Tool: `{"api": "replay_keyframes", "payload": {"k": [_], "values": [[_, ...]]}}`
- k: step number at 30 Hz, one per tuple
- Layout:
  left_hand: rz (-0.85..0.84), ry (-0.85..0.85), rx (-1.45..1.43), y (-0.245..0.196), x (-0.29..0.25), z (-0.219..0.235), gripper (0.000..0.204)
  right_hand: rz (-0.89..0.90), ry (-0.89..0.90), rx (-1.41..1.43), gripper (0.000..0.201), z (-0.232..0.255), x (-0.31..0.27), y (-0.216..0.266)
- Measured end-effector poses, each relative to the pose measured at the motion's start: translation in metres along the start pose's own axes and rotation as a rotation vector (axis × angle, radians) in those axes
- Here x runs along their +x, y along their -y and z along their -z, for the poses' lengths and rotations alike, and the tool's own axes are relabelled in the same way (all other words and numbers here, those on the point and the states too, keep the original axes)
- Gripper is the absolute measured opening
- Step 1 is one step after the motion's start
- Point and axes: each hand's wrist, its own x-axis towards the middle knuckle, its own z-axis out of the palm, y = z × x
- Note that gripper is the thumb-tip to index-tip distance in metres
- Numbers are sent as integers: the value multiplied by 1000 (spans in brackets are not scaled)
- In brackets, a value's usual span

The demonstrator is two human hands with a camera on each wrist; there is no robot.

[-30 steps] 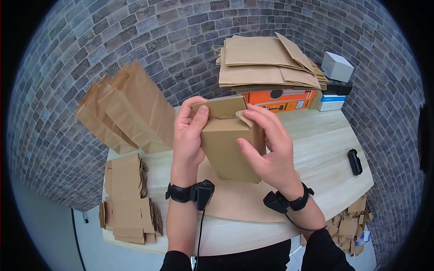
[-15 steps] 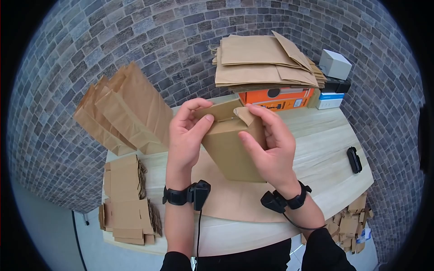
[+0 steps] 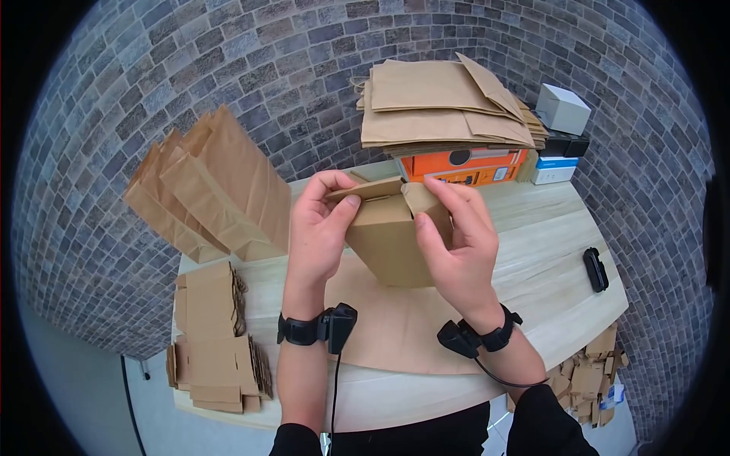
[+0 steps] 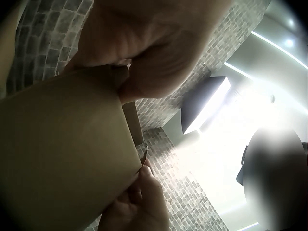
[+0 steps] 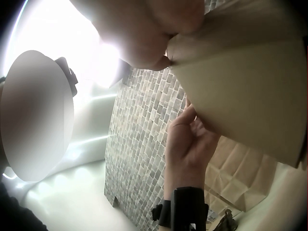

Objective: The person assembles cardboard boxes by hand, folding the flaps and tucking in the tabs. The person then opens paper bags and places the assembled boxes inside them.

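Observation:
A brown cardboard box point(image 3: 391, 247) is held up above the table, its top flaps partly raised. The left hand point(image 3: 315, 232) pinches the wide flap point(image 3: 369, 190) at the box's upper left, thumb in front and fingers behind. At the upper right corner the right hand point(image 3: 464, 254) grips a small side flap point(image 3: 417, 199) between thumb and fingers. In the left wrist view the box point(image 4: 62, 154) fills the lower left, with the left hand point(image 4: 149, 48) above it. The right wrist view shows the box point(image 5: 245, 86) under the right hand point(image 5: 144, 29).
A brown paper sheet point(image 3: 380, 334) lies on the table point(image 3: 532, 220). Paper bags point(image 3: 220, 190) stand at left, above flattened cardboard point(image 3: 217, 304). Folded bags point(image 3: 433, 87) top an orange box point(image 3: 471, 166), beside small boxes point(image 3: 563, 110). A black object point(image 3: 596, 270) lies right.
The box has tilted, so its front looks shorter, and the wide flap has folded lower. The right hand's thumb has shifted rightward; the small flap has lifted and turned toward the right.

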Motion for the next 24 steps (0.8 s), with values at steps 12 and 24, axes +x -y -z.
{"api": "replay_keyframes", "payload": {"k": [12, 24], "values": [[48, -232, -155, 7, 2, -11, 15, -30, 163, -132, 75, -3, 3, 0], [-123, -193, 15, -3, 5, -3, 34, -72, 445, -275, 50, 23, 15, -7]]}}
